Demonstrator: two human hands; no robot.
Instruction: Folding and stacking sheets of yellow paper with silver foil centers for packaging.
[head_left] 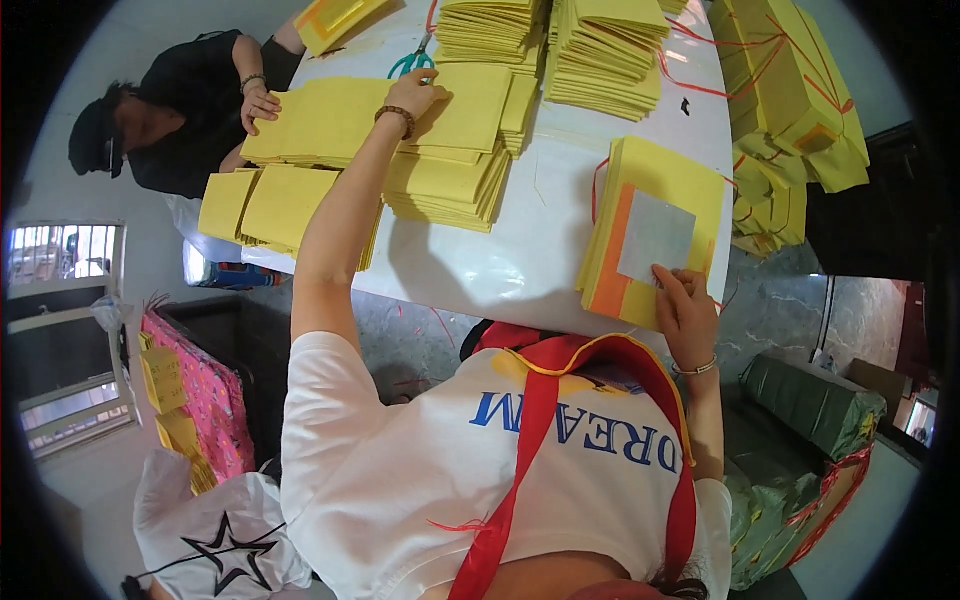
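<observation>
A thick stack of flat yellow paper pieces with an orange strip and a pale grey rectangle on top [662, 170] is seen near the table's closest edge, at the right. The grey rectangle is touched by the fingertips of the right hand [686, 312], whose fingers are bent and slightly parted; whether anything is pinched cannot be told. Farther off, to the left, the teal loop handles of a pair of scissors [407, 66] are met by the outstretched left hand [418, 94]; its grip is too hidden to be judged. Beneath that hand, plain yellow paper stacks [450, 185] are spread across a glossy white table [480, 265]. At the far left, another stack is touched by a hand of a person in black [190, 110]. Large yellow bundles tied with red string [790, 70] are piled beyond the table's right edge.
</observation>
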